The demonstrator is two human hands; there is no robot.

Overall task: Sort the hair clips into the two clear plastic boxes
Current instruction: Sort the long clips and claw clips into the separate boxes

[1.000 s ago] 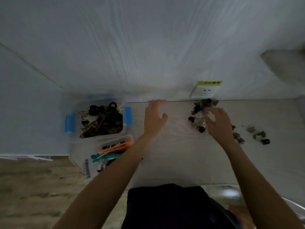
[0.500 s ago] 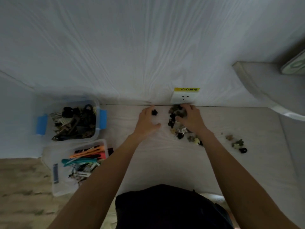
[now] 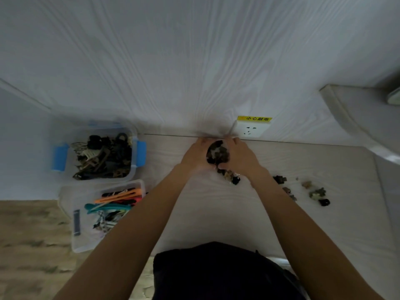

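Forearms: both mine, reaching up from the bottom of the frame.
Boxes: long-clip box lower left; dark-clip box above it.
Strays: loose clips at right on the worktop.
Grip: left hand and right hand cupped round a clip heap, centre frame, near the wall socket.

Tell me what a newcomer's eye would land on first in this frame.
Both hands, left hand and right hand, cup a dark heap of small hair clips at the table's far edge, just below a wall socket. At the left stand two clear boxes: the far box holds dark clips, the near box bright orange and teal ones.
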